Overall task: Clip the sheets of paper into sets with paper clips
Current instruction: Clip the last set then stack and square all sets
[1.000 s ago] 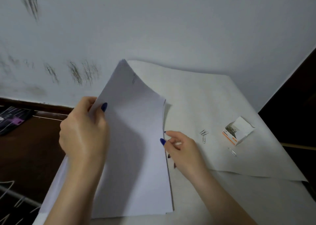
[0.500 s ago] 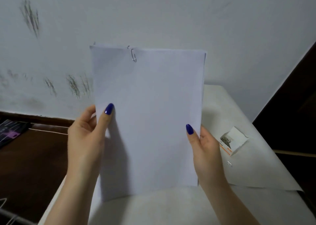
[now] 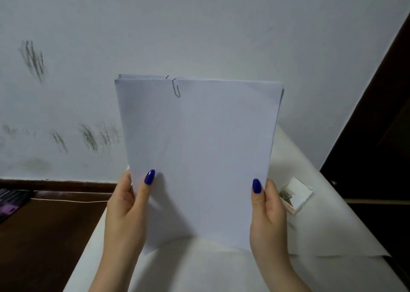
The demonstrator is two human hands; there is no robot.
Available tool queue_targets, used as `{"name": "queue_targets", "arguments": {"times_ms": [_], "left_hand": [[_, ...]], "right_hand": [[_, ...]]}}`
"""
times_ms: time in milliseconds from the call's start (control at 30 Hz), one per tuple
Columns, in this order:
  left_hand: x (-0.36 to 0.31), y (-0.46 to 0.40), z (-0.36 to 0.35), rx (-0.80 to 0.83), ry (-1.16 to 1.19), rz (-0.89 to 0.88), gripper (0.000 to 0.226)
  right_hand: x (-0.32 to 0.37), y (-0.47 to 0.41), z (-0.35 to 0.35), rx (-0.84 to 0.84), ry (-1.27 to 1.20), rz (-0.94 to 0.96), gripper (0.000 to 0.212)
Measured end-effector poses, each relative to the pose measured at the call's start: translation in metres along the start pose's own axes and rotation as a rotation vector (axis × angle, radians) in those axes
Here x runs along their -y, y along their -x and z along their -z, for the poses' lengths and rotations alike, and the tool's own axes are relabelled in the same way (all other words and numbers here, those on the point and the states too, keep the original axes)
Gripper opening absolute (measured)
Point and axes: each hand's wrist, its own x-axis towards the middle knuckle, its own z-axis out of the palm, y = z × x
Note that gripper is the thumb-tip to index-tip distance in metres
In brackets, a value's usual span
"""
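No writing can be read anywhere: the front sheet is blank and the box print is too small to make out. At the far left a dark object with purple patches [image 3: 10, 205] lies on a brown surface [image 3: 48, 236], with a thin pale cord [image 3: 66, 200] running across it, and the white wall [image 3: 199, 25] behind carries dark scuff marks [image 3: 33, 58]. The left hand [image 3: 127, 212] pinches the lower left edge of a stack of paper [image 3: 199, 158], thumb with a blue nail pressed on the front and fingers hidden behind. The stack is held upright above the table covered in white paper [image 3: 199, 269], its bottom edge near or touching that cover, which one cannot tell. A silver paper clip [image 3: 176, 88] sits on the top edge, left of centre, and a second clip peeks out just behind it. The right hand [image 3: 267, 214] pinches the lower right edge the same way, thumb in front. Just to its right an open small white box [image 3: 296, 195] with an orange strip lies on the cover, holding loose clips, and a loose clip [image 3: 291, 225] lies nearer the person. A dark panel [image 3: 377, 136] closes the right side
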Motion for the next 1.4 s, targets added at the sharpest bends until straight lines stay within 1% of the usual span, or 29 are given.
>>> {"name": "queue_targets", "arguments": {"times_ms": [200,233,300,367,467,567,700,800,933,1033,1100,1133,1200,1267,1333,1400], "left_hand": [[0.008,0.002,-0.004,-0.044,-0.059,0.015,0.037],[0.008,0.003,-0.005,-0.058,-0.077,0.003,0.037],[0.008,0.004,-0.008,-0.062,-0.113,-0.023,0.028],[0.01,0.003,-0.009,-0.06,-0.121,-0.028,0.035],[0.012,0.001,-0.004,-0.066,-0.2,-0.05,0.024],[0.014,0.0,0.0,-0.078,-0.249,-0.046,0.028],[0.021,-0.001,0.005,-0.038,-0.324,0.083,0.036],[0.025,-0.001,0.006,-0.023,-0.44,0.131,0.049],[0.034,-0.003,0.005,-0.007,-0.665,0.202,0.04],[0.041,-0.001,0.003,0.074,-0.82,0.256,0.015],[0.042,0.0,0.002,0.101,-0.869,0.28,0.031],[0.042,0.0,0.002,0.099,-0.875,0.274,0.035],[0.042,0.0,0.003,0.1,-0.895,0.257,0.036],[0.042,0.0,0.004,0.12,-0.924,0.247,0.033],[0.042,-0.001,0.004,0.137,-0.946,0.248,0.032],[0.04,-0.001,0.005,0.157,-0.965,0.243,0.033]], "right_hand": [[-0.016,0.002,0.0,-0.065,0.077,0.044,0.048],[-0.018,0.002,0.0,-0.068,0.094,0.035,0.048],[-0.021,0.002,0.0,-0.072,0.114,0.015,0.049],[-0.022,0.001,0.001,-0.078,0.139,0.018,0.047],[-0.019,0.0,0.001,-0.073,0.201,0.027,0.039],[-0.021,0.001,-0.001,-0.033,0.262,-0.015,0.04],[-0.028,0.002,-0.001,0.019,0.341,-0.104,0.039],[-0.032,0.002,-0.001,0.049,0.383,-0.166,0.039],[-0.036,0.004,0.0,0.107,0.501,-0.241,0.028],[-0.036,0.006,-0.002,0.16,0.569,-0.269,0.028],[-0.035,0.008,-0.002,0.182,0.587,-0.285,0.025],[-0.034,0.008,-0.002,0.187,0.592,-0.296,0.024],[-0.033,0.008,-0.001,0.203,0.618,-0.316,0.026],[-0.032,0.008,-0.001,0.22,0.675,-0.319,0.033],[-0.032,0.01,0.0,0.235,0.736,-0.321,0.036],[-0.03,0.011,0.002,0.27,0.862,-0.299,0.036]]}}
